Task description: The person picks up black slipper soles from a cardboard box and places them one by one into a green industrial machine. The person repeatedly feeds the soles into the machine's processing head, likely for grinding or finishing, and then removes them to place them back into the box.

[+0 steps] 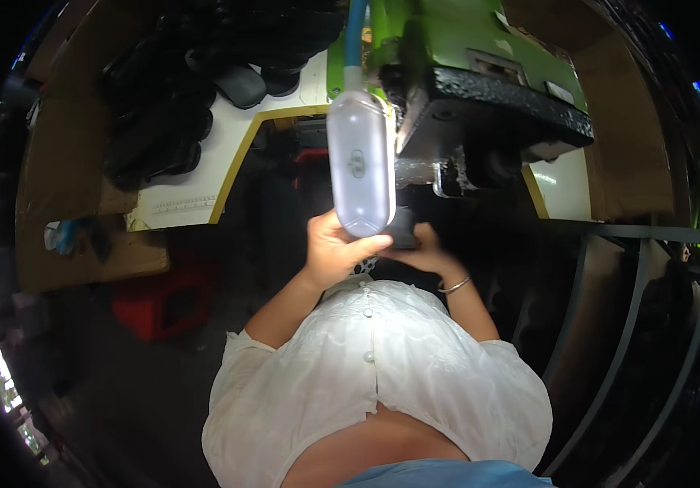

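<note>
Below a green machine (488, 49) with a rough black edge, a dark, rounded piece (401, 228) is held between my two hands. My left hand (330, 250) is closed on its left side, the thumb pointing right along its near edge. On the other side my right hand (430, 254), slightly blurred, has its fingers curled round the piece. A long, lit, translucent lamp (360, 163) hangs in front and hides part of the left fingers and of the piece. What kind of piece it is cannot be made out.
Black shoe-shaped pieces (159, 122) are heaped on the white, yellow-edged table (195, 199) at the left. Cardboard (73, 163) stands beside them. A red stool (159, 305) is lower left. Slatted metal racks (626, 325) stand at the right.
</note>
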Available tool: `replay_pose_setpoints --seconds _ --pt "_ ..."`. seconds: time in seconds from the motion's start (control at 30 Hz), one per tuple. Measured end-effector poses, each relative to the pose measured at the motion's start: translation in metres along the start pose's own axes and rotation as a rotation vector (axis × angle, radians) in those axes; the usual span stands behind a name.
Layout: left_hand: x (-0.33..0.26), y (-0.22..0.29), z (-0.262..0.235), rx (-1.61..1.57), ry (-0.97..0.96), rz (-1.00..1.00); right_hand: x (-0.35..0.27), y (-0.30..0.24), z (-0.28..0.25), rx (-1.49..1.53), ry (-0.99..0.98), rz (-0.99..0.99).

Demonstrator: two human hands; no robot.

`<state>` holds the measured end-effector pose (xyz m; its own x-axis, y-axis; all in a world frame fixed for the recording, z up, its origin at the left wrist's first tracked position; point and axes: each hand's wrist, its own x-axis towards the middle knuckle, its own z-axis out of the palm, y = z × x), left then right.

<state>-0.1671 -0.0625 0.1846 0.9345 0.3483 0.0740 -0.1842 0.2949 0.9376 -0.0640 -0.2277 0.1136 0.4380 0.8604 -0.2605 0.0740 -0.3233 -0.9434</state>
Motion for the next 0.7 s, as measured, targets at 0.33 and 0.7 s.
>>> replay_pose_setpoints --seconds 0.33,0.7 --pt "0.032 -0.024 0.013 0.157 -0.119 -0.173 -0.034 -0.005 0.007 0.193 0.091 0.056" --pt "0.022 -0.033 -0.014 0.251 0.032 -0.063 -0.034 -0.033 -0.088 0.708 0.483 -0.347"
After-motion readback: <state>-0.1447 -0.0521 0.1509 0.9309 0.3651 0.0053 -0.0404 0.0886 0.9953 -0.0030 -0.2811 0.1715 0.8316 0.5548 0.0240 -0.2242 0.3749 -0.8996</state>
